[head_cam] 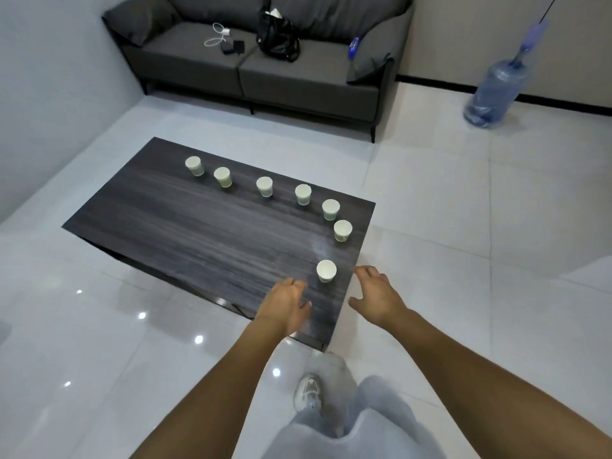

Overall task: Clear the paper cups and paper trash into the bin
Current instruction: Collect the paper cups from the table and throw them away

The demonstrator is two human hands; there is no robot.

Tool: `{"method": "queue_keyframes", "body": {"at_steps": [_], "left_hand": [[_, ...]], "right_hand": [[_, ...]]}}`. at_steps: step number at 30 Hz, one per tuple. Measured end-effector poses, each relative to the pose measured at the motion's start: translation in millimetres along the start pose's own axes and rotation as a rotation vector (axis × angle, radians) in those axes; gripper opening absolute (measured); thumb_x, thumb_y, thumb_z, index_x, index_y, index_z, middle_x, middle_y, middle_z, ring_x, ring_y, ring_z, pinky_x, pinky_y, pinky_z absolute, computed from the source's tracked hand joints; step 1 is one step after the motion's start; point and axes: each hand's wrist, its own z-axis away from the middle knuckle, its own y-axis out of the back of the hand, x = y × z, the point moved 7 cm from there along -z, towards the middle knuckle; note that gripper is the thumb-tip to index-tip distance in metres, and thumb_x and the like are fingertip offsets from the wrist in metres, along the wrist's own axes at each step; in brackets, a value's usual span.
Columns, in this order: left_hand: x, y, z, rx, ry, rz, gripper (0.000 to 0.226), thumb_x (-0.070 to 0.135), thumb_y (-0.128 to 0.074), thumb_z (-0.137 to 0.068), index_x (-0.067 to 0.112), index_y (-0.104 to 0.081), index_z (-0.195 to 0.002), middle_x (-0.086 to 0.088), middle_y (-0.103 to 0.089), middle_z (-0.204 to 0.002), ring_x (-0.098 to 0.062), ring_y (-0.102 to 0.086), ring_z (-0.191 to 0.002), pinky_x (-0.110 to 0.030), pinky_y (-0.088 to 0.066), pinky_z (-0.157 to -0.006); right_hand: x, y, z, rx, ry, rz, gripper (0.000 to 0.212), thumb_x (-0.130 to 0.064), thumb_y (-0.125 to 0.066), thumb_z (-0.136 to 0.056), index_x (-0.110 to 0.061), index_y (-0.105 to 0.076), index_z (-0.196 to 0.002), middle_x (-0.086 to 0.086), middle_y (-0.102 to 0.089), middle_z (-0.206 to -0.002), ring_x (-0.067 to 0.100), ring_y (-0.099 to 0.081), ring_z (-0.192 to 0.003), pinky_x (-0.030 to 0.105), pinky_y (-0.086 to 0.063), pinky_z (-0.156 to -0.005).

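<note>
Glossy white floor tiles surround a dark wood desk where seven paper cups curve toward the right edge. Left hand hovers beside the nearest cup, grip apart and empty; right hand likewise, fingers spread.

Both bare forearms reached forward, roughly parallel. Left hand palm-down, fingers loosely extended, empty. Right hand likewise spread, holding nothing, well apart from the left.
</note>
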Motion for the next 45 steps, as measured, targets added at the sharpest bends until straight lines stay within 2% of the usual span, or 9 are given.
{"method": "queue_keyframes", "body": {"at_steps": [5,13,22,27,34,40,45], "left_hand": [[0,9,-53,-0.047,0.051,0.047,0.042,0.030,-0.051,-0.095,0.013,-0.046,-0.133,-0.008,-0.048,-0.132,-0.024,-0.046,-0.121,-0.037,-0.042,-0.102],[11,13,-153,-0.019,0.296,0.149,0.041,0.029,-0.049,-0.095,0.012,-0.048,-0.132,-0.008,-0.048,-0.130,-0.026,-0.046,-0.119,-0.039,-0.044,-0.097],[41,-11,-239,-0.067,0.452,0.183,0.037,0.027,-0.049,-0.094,0.014,-0.051,-0.128,-0.008,-0.052,-0.126,-0.026,-0.046,-0.119,-0.037,-0.042,-0.097],[22,-38,-267,-0.082,0.502,0.208,0.039,0.024,-0.050,-0.094,0.014,-0.047,-0.132,-0.008,-0.049,-0.130,-0.025,-0.044,-0.122,-0.036,-0.041,-0.099],[-6,-98,-304,-0.029,0.565,0.163,0.044,0.030,-0.048,-0.095,0.015,-0.039,-0.136,-0.008,-0.044,-0.136,-0.027,-0.040,-0.127,-0.042,-0.037,-0.105],[-15,-157,-322,-0.089,0.528,0.147,0.050,0.038,-0.049,-0.095,0.021,-0.036,-0.140,-0.006,-0.031,-0.148,-0.025,-0.016,-0.143,-0.050,-0.023,-0.114],[-27,-188,-328,-0.151,0.527,0.132,0.059,0.040,-0.059,-0.089,0.026,-0.034,-0.141,-0.007,-0.020,-0.154,-0.027,-0.006,-0.146,-0.055,-0.018,-0.115]], "right_hand": [[5,15,-67,-0.052,0.025,0.030,0.056,-0.029,-0.063,-0.087,-0.018,-0.039,-0.136,0.005,-0.038,-0.142,0.028,-0.041,-0.124,0.042,-0.043,-0.100],[24,54,-195,-0.172,0.136,0.128,0.061,-0.026,-0.062,-0.087,-0.021,-0.035,-0.142,0.004,-0.036,-0.144,0.028,-0.039,-0.127,0.043,-0.040,-0.104],[64,74,-302,-0.280,0.191,0.209,0.063,-0.023,-0.065,-0.084,-0.019,-0.038,-0.141,0.003,-0.035,-0.146,0.030,-0.039,-0.125,0.041,-0.042,-0.100],[75,52,-345,-0.327,0.202,0.262,0.067,-0.024,-0.066,-0.085,-0.021,-0.033,-0.144,0.004,-0.030,-0.150,0.031,-0.033,-0.132,0.044,-0.040,-0.103],[84,-13,-401,-0.382,0.258,0.343,0.073,-0.019,-0.068,-0.081,-0.021,-0.032,-0.144,0.005,-0.024,-0.154,0.035,-0.027,-0.135,0.047,-0.036,-0.107],[93,-70,-428,-0.451,0.275,0.441,0.078,-0.022,-0.075,-0.078,-0.025,-0.032,-0.142,0.003,-0.016,-0.157,0.033,-0.019,-0.139,0.052,-0.038,-0.104],[99,-103,-442,-0.476,0.275,0.495,0.079,-0.014,-0.076,-0.076,-0.026,-0.033,-0.141,0.001,-0.013,-0.158,0.035,-0.017,-0.140,0.057,-0.038,-0.103]]}}
